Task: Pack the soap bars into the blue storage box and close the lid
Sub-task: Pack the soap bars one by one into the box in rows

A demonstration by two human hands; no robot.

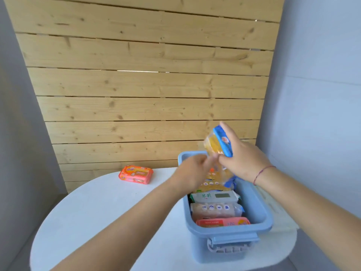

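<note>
The blue storage box stands open on the white table, right of centre, with several wrapped soap bars lined up inside. My right hand holds a yellow soap bar in a blue-edged wrapper tilted above the far end of the box. My left hand reaches over the box's left rim, its fingers touching the wrapper's lower end; whether it grips is unclear. An orange soap pack lies alone on the table to the far left.
The round white table ends close to a wooden slat wall behind. A pale lid-like sheet lies right of the box. A grey latch handle hangs on the box's near end.
</note>
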